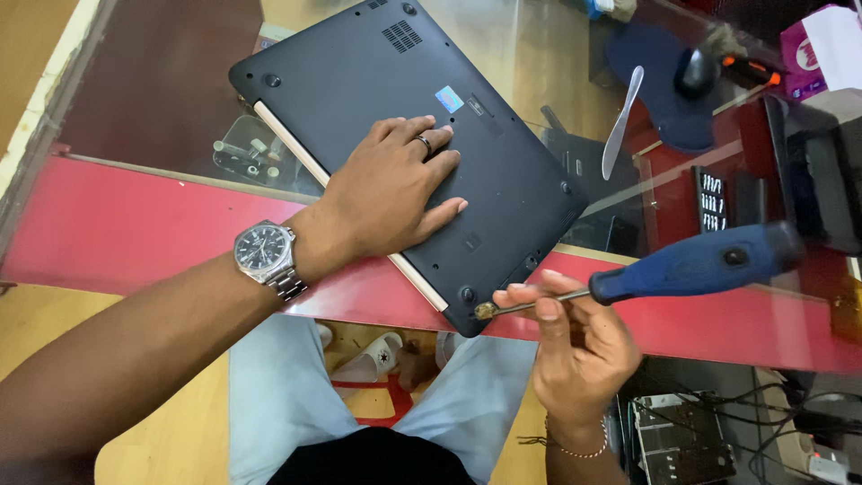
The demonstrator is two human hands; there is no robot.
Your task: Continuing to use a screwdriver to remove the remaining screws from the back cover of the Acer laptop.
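Note:
A black laptop [377, 81] lies upside down on a glass counter with a red edge [117, 224]. My left hand [395, 184], with a ring and a wristwatch, rests flat on the laptop's underside, fingers spread. My right hand [575, 337] holds a screwdriver [691, 265] with a blue and black handle by its metal shaft. The screwdriver's tip sits at the laptop's near corner, by a screw hole. The handle points off to the right.
A grey spudger-like tool [621, 121] lies on the glass beyond the laptop. A mouse [696, 72] sits on a dark pad at the back right. A pink box [813, 49] stands at the far right. Cables and electronics [709, 431] lie under the counter.

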